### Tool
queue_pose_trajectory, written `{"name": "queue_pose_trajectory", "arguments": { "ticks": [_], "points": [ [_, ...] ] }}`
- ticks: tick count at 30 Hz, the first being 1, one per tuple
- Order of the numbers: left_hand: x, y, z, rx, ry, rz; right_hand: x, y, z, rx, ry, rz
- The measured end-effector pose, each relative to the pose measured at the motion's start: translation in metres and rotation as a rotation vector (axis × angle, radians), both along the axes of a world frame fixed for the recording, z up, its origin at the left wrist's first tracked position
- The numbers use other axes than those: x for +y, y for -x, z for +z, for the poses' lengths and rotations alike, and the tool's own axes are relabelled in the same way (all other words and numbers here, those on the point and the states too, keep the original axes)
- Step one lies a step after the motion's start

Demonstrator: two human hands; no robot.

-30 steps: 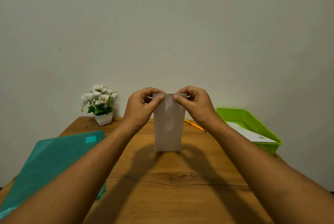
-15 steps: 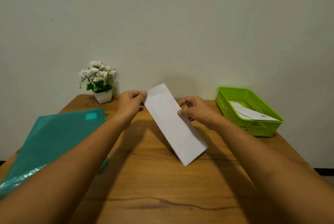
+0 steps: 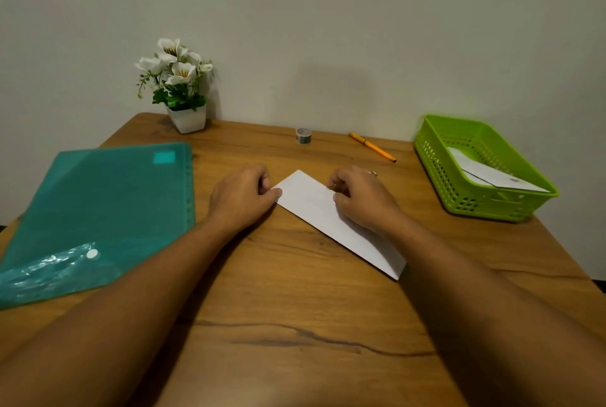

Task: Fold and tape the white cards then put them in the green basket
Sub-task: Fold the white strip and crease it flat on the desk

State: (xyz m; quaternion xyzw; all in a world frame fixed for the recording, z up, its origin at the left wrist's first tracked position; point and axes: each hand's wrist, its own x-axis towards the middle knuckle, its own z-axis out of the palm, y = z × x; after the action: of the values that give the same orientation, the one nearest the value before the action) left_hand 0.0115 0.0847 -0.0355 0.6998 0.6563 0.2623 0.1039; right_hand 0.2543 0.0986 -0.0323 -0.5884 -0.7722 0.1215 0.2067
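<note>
No text is legible; print on the tape roll [image 3: 304,136] is blurred.

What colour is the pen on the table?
The pen is orange-yellow; the head view shows it best.

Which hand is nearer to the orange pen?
Right. The right hand lies on the white card, just in front of the pen; the left hand, at the card's left corner, is farther off to the pen's left.
</note>
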Motion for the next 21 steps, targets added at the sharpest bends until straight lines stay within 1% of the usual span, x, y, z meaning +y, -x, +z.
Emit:
{"name": "queue_pose_trajectory", "arguments": {
  "ticks": [2,6,10,14,17,19,21],
  "points": [
    [0.001,0.001,-0.002,0.014,-0.039,-0.009,0.003,0.018,-0.002,-0.075,-0.057,0.093],
    [0.002,0.002,-0.010,0.123,-0.179,-0.135,0.010,0.050,-0.007,-0.204,-0.154,0.248],
    [0.001,0.001,-0.012,0.226,-0.249,-0.154,0.017,0.053,-0.016,-0.198,-0.201,0.226],
    [0.002,0.000,-0.013,0.233,-0.271,-0.115,0.018,0.055,-0.017,-0.244,-0.228,0.229],
    [0.002,0.000,-0.014,0.247,-0.268,-0.120,0.016,0.056,-0.017,-0.286,-0.255,0.305],
    [0.004,-0.001,-0.015,0.263,-0.275,-0.148,0.017,0.053,-0.019,-0.242,-0.251,0.315],
    [0.005,-0.001,-0.016,0.267,-0.275,-0.179,0.019,0.051,-0.022,-0.181,-0.226,0.267]
  ]
}}
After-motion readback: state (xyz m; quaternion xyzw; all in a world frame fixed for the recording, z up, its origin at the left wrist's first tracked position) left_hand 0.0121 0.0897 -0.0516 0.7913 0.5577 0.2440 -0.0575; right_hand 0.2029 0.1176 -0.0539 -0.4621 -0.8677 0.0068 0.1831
